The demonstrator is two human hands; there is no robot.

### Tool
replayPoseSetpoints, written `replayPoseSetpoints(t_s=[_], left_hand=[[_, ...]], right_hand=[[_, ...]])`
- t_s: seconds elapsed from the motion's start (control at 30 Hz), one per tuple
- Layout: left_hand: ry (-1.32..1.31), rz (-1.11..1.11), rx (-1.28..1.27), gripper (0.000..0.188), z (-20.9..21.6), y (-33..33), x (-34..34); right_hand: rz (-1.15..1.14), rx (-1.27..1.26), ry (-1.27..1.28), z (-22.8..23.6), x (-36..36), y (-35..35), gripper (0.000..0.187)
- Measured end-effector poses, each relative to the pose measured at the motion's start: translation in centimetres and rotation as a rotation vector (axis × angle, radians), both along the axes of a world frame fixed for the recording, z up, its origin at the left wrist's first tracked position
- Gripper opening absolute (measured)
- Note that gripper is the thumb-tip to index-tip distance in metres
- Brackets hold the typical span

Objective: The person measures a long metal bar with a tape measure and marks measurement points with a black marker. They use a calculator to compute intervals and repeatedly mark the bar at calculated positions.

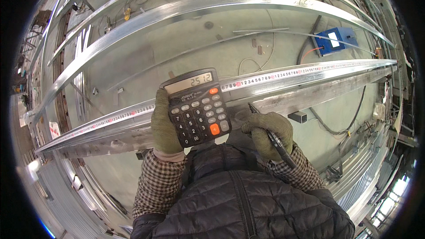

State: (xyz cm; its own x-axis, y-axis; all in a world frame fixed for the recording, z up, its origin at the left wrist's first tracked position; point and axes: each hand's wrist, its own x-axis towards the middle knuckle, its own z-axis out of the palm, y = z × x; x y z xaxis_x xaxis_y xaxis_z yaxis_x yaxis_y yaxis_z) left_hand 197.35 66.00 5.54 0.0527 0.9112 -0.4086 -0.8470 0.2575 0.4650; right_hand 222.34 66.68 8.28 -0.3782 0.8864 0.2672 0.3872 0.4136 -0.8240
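Observation:
In a green work glove, my left hand (163, 126) grips a black desk calculator (193, 115) by its left side. Its grey display, lit with digits, and its orange, grey and black keys face up. To its right, my gloved right hand (271, 133) is closed around a black marker-like pen (280, 145), whose narrow end points up and left, apart from the calculator. Behind the calculator a white measuring tape (283, 75) lies stretched along a long shiny metal bar (265, 87). The calculator hides a stretch of the tape.
Several long metal bars (203, 5) cross the far side above a pale floor. A blue box (335, 40) with cables stands at the far right. A short square tube piece (297, 117) is right of my right hand. Metal profiles (66, 203) are stacked at the lower left.

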Motion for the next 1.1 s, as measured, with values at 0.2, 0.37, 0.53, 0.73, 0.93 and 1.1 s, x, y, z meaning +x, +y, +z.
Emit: replayPoseSetpoints(t_s=[0.2, 0.37, 0.53, 0.73, 0.93, 1.1], left_hand=[[0.164, 0.129, -0.114, 0.075, -2.2, 0.6, 2.0], [0.351, 0.261, -0.153, 0.068, -3.5, -0.6, 1.5], [0.379, 0.249, -0.146, 0.069, -4.2, -1.0, 0.9], [0.421, 0.287, -0.132, 0.065, -4.2, -1.2, 0.9], [0.45, 0.334, -0.138, 0.065, -4.4, -1.3, 1.0], [0.448, 0.341, -0.144, 0.064, -4.6, -1.7, 0.5]], right_hand=[[0.102, 0.052, 0.045, -2.3, 5.2, 3.5, 0.027], [0.189, 0.045, -0.011, -4.4, 9.1, 5.9, 0.023], [0.054, 0.074, 0.042, -5.9, 9.9, 6.9, 0.032], [-0.037, -0.033, 0.086, -6.8, 9.9, 7.4, 0.024], [0.022, 0.063, 0.055, -7.1, 9.8, 7.7, 0.017], [-0.043, 0.021, 0.019, -6.5, 10.1, 7.4, 0.015]])
